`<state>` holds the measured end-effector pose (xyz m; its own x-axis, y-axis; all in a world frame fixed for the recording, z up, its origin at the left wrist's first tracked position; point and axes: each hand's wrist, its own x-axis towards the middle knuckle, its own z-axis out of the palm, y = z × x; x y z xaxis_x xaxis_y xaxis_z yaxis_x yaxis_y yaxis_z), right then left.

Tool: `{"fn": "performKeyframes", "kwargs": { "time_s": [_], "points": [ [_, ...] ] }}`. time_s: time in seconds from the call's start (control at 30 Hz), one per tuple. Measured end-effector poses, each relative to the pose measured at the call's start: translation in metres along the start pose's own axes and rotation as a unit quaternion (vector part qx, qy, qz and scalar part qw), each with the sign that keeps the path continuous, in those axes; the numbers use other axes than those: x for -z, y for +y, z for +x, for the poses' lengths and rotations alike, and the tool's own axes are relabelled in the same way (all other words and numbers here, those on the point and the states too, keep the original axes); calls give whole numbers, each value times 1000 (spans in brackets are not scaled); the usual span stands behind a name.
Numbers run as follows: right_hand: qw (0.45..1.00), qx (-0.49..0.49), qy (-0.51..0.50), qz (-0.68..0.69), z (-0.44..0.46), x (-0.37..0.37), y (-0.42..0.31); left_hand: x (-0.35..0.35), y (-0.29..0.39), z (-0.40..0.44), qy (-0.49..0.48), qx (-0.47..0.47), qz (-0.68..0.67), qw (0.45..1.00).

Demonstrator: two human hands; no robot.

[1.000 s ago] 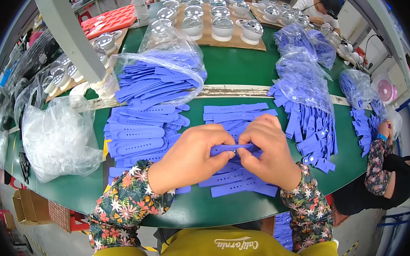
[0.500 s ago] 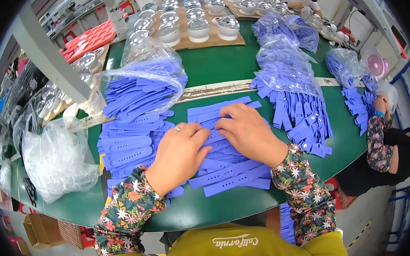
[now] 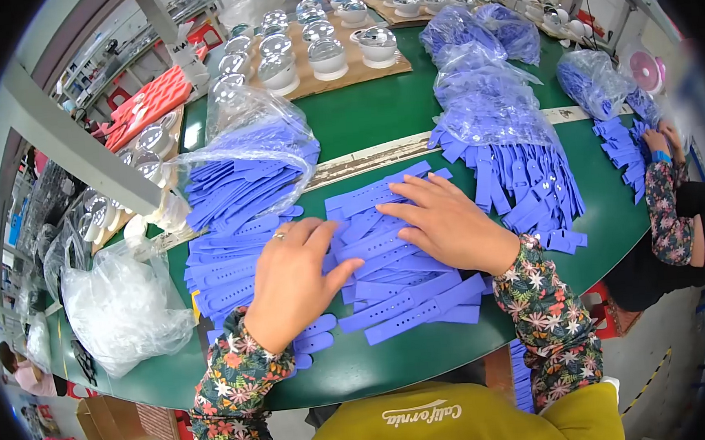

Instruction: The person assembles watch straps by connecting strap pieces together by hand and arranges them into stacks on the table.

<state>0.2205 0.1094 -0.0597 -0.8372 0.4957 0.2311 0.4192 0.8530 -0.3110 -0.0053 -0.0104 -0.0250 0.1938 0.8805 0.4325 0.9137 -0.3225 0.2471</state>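
Blue watch straps with rows of small holes lie in a loose, layered pile in front of me. My right hand rests over the right side of this pile, its fingers spread and touching the straps. On the left, my left hand lies between that pile and a neater stack of blue straps. Its thumb is stretched away from the bent fingers, and nothing shows in its grasp. Beyond it, a clear plastic bag spills more straps toward me.
More bagged straps fan out at the right. A crumpled clear bag sits at left. Clear-domed white units stand on cardboard behind. A metal post crosses the left side. A co-worker's hand handles straps at far right.
My right hand's fingers have opened out from a bent pose. My left hand has drawn apart from the right, and straps in the middle pile lie differently. The camera view has shifted slightly.
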Motion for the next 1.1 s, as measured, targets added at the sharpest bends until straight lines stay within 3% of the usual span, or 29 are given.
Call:
{"fn": "performKeyframes", "kwargs": {
  "time_s": [0.07,0.2,0.47,0.8,0.93,0.97,1.0,1.07,1.1],
  "points": [
    [1000,-7,-6,3,-1,0,1,4,3,-4,-90,87,10,992],
    [999,-29,-31,-9,-3,3,0,-1,7,-6,-137,90,-4,986],
    [994,-100,-36,-1,-6,11,-5,-4,10,-3,-105,131,-91,982],
    [995,-98,-8,30,-5,1,-1,-12,4,-7,-78,116,-114,984],
    [992,-77,80,68,-18,29,19,8,6,-3,-42,78,-66,994],
    [984,-49,170,11,-26,30,30,15,3,-4,-26,66,-46,996],
    [984,-48,172,2,-35,43,36,24,3,-3,-19,61,-49,997],
    [978,-183,95,-30,-47,71,44,48,5,0,48,67,-23,996],
    [979,-178,93,-36,-52,74,49,58,4,0,55,71,-25,996]
  ]
}}
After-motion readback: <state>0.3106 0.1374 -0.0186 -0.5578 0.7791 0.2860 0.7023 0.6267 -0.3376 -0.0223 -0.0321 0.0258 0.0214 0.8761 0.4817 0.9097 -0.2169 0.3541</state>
